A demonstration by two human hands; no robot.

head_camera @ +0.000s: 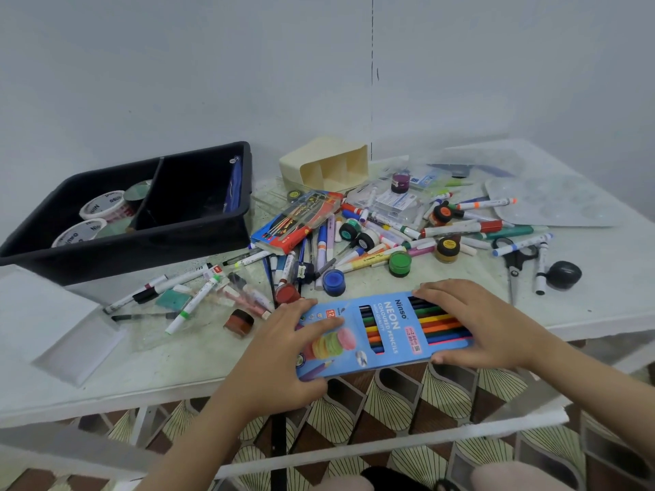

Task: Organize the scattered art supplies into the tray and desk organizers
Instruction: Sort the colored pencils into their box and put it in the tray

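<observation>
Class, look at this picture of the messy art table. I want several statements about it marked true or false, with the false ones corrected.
1. Both the left hand and the right hand hold the blue pencil box. True.
2. The cream organizer stands upright, full of markers. False: it lies on its side, and the compartments in view hold nothing.
3. Tape rolls sit in the left compartment of the black tray. True.
4. The scissors are inside the tray. False: they lie on the table, right of the marker pile.
</observation>
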